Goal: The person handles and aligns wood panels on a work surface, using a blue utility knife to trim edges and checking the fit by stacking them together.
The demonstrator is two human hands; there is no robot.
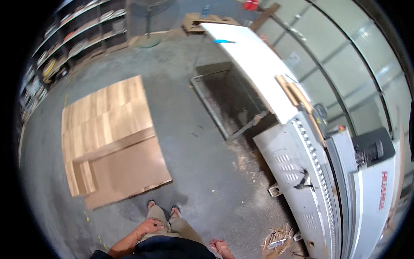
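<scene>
My left hand (151, 226) hangs by the front of my beige trousers, its fingers loosely extended, with no held thing visible. A small dark spot shows at its fingers, too small to name. Low at my right side is my right hand (221, 247), somewhat blurred, its fingers a little apart and nothing seen in them. Ahead and to the left, stacked wood-grain panels (108, 116) lie on a brown sheet (129, 172) near my feet. Neither hand touches them.
A long grey-white machine (297, 181) runs along my right. Beyond it stretches a white-topped table (254, 56) bearing a blue-handled tool (224, 41). Wood scraps (277, 238) litter the floor beside the machine. Shelves (82, 34) stand far left, near a pedestal fan (149, 26).
</scene>
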